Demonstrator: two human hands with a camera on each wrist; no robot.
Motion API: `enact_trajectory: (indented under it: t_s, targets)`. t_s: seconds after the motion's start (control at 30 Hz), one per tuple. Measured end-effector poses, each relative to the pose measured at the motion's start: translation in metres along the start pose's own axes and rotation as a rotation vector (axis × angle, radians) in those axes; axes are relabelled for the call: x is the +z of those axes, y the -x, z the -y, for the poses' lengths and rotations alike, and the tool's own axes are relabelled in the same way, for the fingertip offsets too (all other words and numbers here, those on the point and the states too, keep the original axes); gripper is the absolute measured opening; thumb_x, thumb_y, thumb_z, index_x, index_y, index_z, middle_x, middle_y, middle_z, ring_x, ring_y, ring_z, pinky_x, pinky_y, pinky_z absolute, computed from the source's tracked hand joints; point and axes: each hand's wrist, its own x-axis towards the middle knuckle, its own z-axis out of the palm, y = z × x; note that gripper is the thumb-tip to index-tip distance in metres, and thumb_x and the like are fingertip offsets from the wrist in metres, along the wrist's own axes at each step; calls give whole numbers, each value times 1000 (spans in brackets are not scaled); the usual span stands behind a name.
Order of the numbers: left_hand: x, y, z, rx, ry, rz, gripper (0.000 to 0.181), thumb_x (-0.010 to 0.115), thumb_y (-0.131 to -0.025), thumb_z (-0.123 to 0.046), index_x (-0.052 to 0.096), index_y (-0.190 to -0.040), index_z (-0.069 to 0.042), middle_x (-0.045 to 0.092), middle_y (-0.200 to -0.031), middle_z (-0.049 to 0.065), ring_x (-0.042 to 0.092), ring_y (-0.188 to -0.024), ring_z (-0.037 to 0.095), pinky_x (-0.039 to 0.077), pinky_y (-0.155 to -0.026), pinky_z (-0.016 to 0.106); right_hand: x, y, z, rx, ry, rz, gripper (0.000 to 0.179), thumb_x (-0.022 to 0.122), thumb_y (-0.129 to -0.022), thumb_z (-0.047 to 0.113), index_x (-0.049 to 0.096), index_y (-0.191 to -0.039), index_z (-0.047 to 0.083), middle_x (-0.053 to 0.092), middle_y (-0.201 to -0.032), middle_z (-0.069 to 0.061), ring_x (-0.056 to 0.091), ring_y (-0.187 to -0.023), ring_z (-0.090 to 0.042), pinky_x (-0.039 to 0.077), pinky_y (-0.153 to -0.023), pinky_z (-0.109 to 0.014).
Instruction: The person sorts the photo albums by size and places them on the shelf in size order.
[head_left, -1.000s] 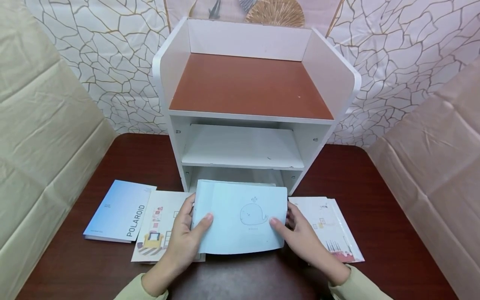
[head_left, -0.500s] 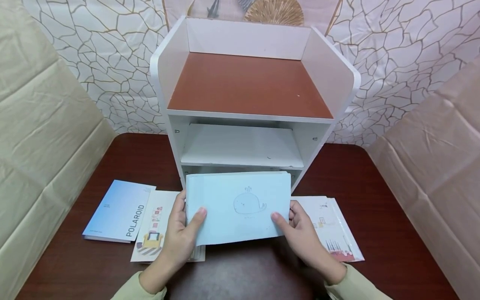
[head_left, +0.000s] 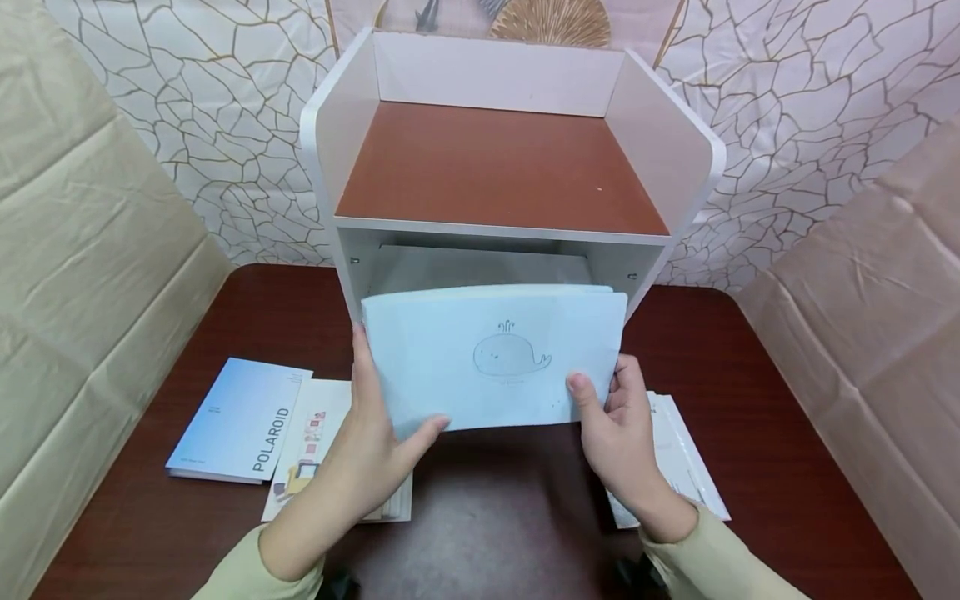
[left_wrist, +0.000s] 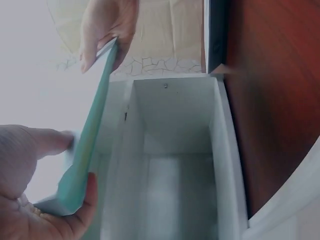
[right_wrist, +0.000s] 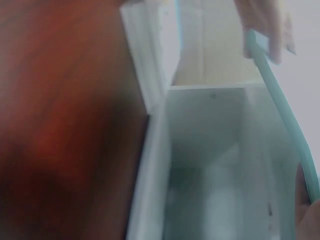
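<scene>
A pale blue notebook [head_left: 442, 358] with a small whale drawing is held up in front of the white shelf unit [head_left: 645, 250], level with its middle shelf. My left hand [head_left: 367, 450] grips its left end, thumb over the lower front edge and fingers going behind. At the right end my right hand [head_left: 618, 442] pinches it, thumb on the cover. In the left wrist view the notebook [left_wrist: 92, 135] appears edge-on, tilted, with the left hand [left_wrist: 30, 175] around its near end. The right wrist view shows its blue edge [right_wrist: 285, 110] apart from the shelf boards.
On the table's left lie a blue book marked POLAROID [head_left: 232, 425] and a white illustrated book [head_left: 315, 425], partly behind my left forearm. More white books [head_left: 686, 458] lie right, partly covered by my right hand. The unit's brown top [head_left: 502, 167] has raised sides.
Both hands have lifted the notebook upward and forward, from above the table to before the middle shelf, which it now partly covers. The left hand's grip has shifted toward the lower left corner.
</scene>
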Motion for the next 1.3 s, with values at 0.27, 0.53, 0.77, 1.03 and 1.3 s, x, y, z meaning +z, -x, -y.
enact_trajectory:
  t_s: [0.27,0.53,0.77,1.03,1.3]
  targets:
    - [-7,-18,-6,194,-61,-104,127,86,-72,-6,-12,-152,-5,19,-146,23,30,-130,31,41,-96,44,5,-24,20,-72,-85,-56,26,54,-96,-2,42,-118,-1,58,-118,-20,63,-104,-29,55,-79,-33]
    - [-8,-32,-12,237,5,-187,110,81,-76,-1,3,-153,0,22,-151,15,27,-134,25,40,-100,34,9,-40,32,-106,-111,-118,37,60,-94,-1,39,-124,1,60,-118,-22,65,-100,-29,55,-80,-33]
    - [-7,-34,-13,260,5,-231,105,79,-76,4,6,-152,4,23,-150,18,28,-133,30,37,-103,33,3,-39,39,-73,140,33,56,64,-92,2,31,-137,6,57,-128,-10,61,-109,-21,54,-81,-27]
    - [-16,-36,-14,265,-36,-228,107,81,-75,1,6,-152,5,26,-149,21,30,-134,29,32,-108,36,-13,-44,48,42,224,330,95,74,-83,-1,11,-148,25,56,-127,-5,66,-84,-18,54,-53,-34]
    - [-22,-47,-26,301,139,-282,101,81,-71,7,19,-150,5,22,-151,16,36,-130,28,39,-103,31,-16,-47,59,-77,120,251,110,70,-80,-13,-1,-155,25,46,-140,-10,57,-116,-22,56,-74,-31]
